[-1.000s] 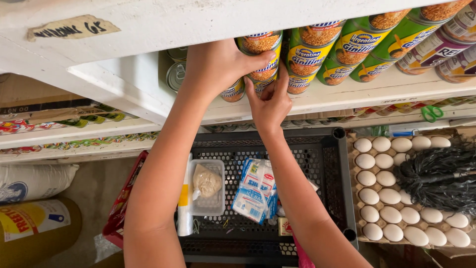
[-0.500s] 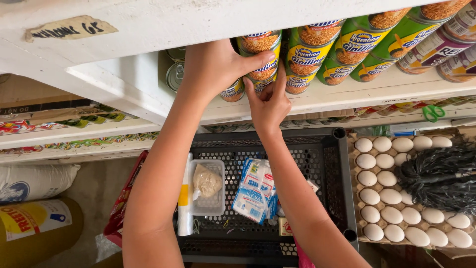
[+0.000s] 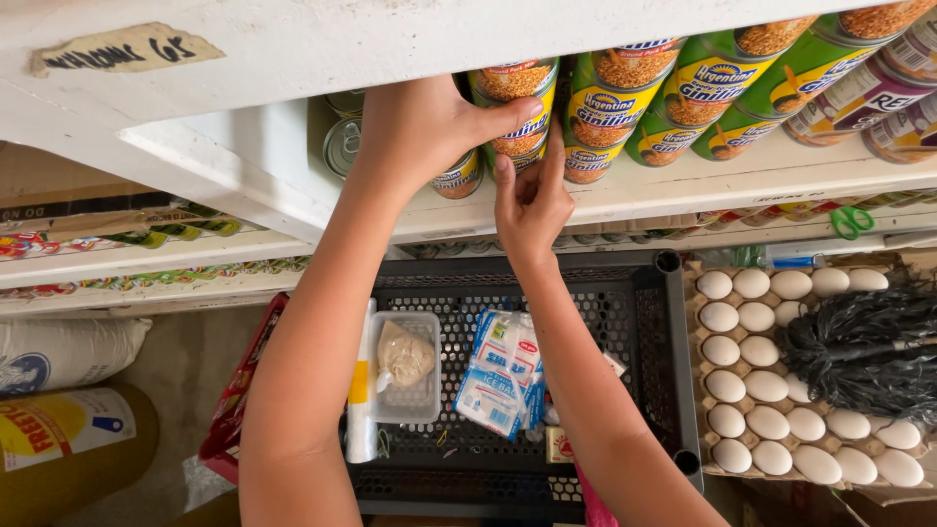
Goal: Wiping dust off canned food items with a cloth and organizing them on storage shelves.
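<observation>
While the left hand (image 3: 420, 132) clasps the yellow-labelled can (image 3: 514, 117), the right hand's (image 3: 532, 200) fingertips touch its underside.

Beside the fingers (image 3: 508, 115): cans (image 3: 613, 93) showing yellow-and-green labels on a white shelf (image 3: 683, 185). Below the fingers: a black mesh crate (image 3: 625, 322) carrying blue-and-white packets (image 3: 500, 376); white eggs (image 3: 752, 385) sitting in a brown tray (image 3: 695, 390).
</observation>
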